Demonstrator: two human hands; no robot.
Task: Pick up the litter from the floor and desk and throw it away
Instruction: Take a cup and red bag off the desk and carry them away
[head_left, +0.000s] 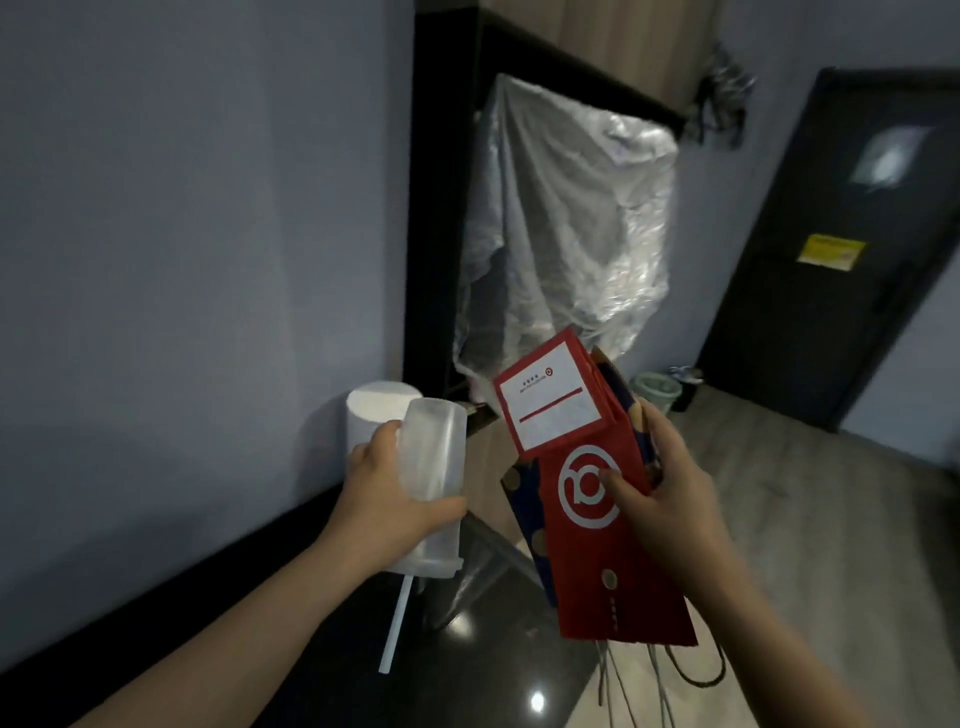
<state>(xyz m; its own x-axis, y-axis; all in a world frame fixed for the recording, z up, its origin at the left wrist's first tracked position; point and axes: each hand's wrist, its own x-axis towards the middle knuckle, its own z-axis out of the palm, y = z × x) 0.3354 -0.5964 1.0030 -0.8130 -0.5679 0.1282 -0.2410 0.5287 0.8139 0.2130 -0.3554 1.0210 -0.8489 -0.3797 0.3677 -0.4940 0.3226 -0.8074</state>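
Note:
My left hand (384, 488) grips a clear plastic cup (434, 467) held upside down, its lid at the bottom and a white straw (397, 623) sticking down out of it. My right hand (657, 478) holds a red paper bag (613, 551) with a white round logo, also upside down, its string handles (670, 675) dangling below. A blue dotted bag (524, 499) is pressed behind the red one. Both hands are in front of me above a glossy black desk (467, 649).
A white cylinder (371, 415) stands on the desk by the grey wall. Ahead, clear plastic sheeting (566, 218) hangs over a dark shelf unit. A small pale green bin (657, 392) sits on the wooden floor near a dark door (841, 249).

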